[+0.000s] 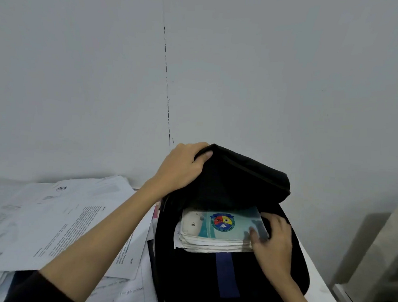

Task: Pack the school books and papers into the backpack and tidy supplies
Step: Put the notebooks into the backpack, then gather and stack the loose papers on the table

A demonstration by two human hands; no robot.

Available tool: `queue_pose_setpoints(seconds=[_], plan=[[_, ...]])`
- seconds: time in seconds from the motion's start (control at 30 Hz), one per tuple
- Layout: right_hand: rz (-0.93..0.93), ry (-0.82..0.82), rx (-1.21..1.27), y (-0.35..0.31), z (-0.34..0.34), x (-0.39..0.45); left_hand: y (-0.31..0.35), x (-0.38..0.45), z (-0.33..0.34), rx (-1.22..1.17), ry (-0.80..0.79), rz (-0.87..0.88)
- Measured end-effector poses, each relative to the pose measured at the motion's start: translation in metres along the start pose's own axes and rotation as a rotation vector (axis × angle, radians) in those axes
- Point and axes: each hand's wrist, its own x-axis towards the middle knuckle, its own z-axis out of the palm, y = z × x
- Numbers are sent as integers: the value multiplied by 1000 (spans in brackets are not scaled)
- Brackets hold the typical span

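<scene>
A black backpack (231,278) with a blue vertical strip lies on the white table, its mouth open toward me. My left hand (182,166) grips the backpack's top flap (243,177) and holds it lifted up. A stack of books and papers (213,241) sticks halfway out of the opening; the top one is a teal book with a round coloured emblem (222,221). My right hand (272,243) grips the right corner of that stack, fingers on the top cover and along its side.
Loose printed and handwritten sheets (66,221) lie spread over the table left of the backpack. A pale box-like object (388,253) stands at the right beyond the table's edge. A plain grey wall rises behind.
</scene>
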Motion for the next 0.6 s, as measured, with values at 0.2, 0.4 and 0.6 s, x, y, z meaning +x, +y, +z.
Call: queue_pose_setpoints(seconds=[0.2, 0.4, 0.6], plan=[[-420, 347, 86, -66, -5, 12, -29, -21, 13, -195, -120, -251], [-586, 274, 3, -109, 36, 13, -65, -71, -5, -650, -281, -588], [-580, -114, -29, -155, 98, -15, -131, -145, -59, -576, 43, -861]])
